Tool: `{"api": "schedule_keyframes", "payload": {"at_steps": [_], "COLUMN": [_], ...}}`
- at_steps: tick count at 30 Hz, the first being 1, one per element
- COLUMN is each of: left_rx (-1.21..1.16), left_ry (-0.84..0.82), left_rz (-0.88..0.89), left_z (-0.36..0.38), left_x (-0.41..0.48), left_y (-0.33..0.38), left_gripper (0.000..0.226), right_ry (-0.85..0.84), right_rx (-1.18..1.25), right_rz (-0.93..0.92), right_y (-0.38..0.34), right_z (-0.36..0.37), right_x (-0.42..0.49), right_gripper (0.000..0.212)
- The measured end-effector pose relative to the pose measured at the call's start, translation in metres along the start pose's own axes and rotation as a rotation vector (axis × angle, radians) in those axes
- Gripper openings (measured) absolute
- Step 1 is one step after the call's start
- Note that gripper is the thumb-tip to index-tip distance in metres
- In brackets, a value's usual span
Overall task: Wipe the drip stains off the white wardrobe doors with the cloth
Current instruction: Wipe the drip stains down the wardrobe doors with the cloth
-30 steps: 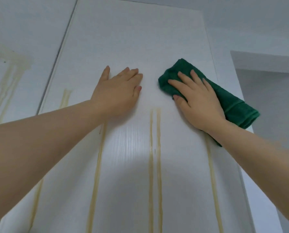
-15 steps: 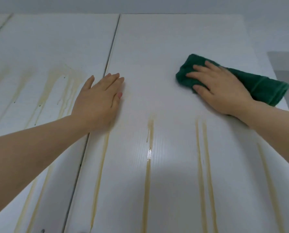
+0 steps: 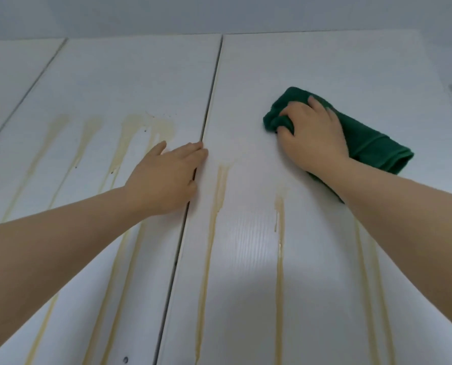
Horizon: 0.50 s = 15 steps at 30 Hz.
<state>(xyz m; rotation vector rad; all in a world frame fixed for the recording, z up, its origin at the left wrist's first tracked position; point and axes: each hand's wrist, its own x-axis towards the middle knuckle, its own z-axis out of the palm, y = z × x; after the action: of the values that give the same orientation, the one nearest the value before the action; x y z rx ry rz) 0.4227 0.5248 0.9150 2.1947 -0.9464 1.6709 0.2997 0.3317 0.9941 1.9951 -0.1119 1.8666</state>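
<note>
Under the right hand: the green cloth [image 3: 372, 143] lies against the right wardrobe door [image 3: 325, 61], with its folded end trailing out past the wrist to the right.
Right hand [image 3: 314, 138]: the fingers are curled into the cloth's left end and bunch it up (clamped on the cloth, back of the hand towards the camera).
Left hand [image 3: 167, 177]: it is spread flat on the neighbouring door [image 3: 130, 75] with fingers straight, holding nothing. The fingertips reach the gap [image 3: 211, 101] between the two doors.
Hands to each other: they are well apart, with the right one higher up.
Below the right hand: pale yellow drip stains [image 3: 279, 259] run down the door, with more between the two hands and beside the right forearm.
Above the left hand: a broad yellowish smear [image 3: 140, 125] has streaks falling past the thumb and under the left forearm.
Beyond the left forearm: a third door [image 3: 9, 64] is only partly in view.
</note>
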Motion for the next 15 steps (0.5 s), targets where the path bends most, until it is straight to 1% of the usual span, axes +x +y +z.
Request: {"api": "schedule_keyframes", "payload": {"at_steps": [1,4,5,6,7,10,11,12,14,15], "left_rx": [0.033,0.063,0.069,0.081,0.091,0.098,0.099,0.094,0.067,0.056], "left_ry": [-0.027,-0.059,-0.065,-0.069,-0.072,-0.064,-0.051,-0.035,-0.002,0.005], "left_rz": [0.01,0.014,0.012,0.014,0.016,0.009,0.008,0.01,0.017,0.02], "left_z": [0.001,0.0,0.0,0.001,0.002,0.003,0.003,0.003,0.002,0.003], "left_x": [-0.001,-0.003,-0.005,-0.007,-0.009,-0.014,-0.014,-0.014,-0.015,-0.016], "left_y": [-0.001,-0.003,-0.003,-0.003,-0.003,-0.003,-0.003,-0.002,-0.001,-0.001], "left_gripper": [0.063,0.065,0.065,0.064,0.064,0.062,0.062,0.061,0.06,0.06], "right_ry": [-0.021,-0.157,-0.193,-0.204,-0.183,-0.038,-0.024,-0.04,-0.128,-0.201], "right_rx": [0.004,0.038,0.044,0.036,0.028,0.041,0.042,0.056,0.117,0.125], "right_rz": [-0.048,-0.423,-0.503,-0.526,-0.483,-0.163,-0.144,-0.213,-0.507,-0.615], "right_y": [-0.012,-0.035,-0.034,-0.03,-0.025,-0.032,-0.04,-0.047,-0.055,-0.057], "right_z": [0.004,0.01,0.007,0.006,0.005,0.012,0.015,0.019,0.023,0.019], "right_x": [-0.004,-0.028,-0.03,-0.024,-0.015,0.002,-0.003,-0.014,-0.042,-0.055], "right_gripper": [0.031,0.027,0.026,0.025,0.025,0.023,0.023,0.023,0.028,0.033]}}
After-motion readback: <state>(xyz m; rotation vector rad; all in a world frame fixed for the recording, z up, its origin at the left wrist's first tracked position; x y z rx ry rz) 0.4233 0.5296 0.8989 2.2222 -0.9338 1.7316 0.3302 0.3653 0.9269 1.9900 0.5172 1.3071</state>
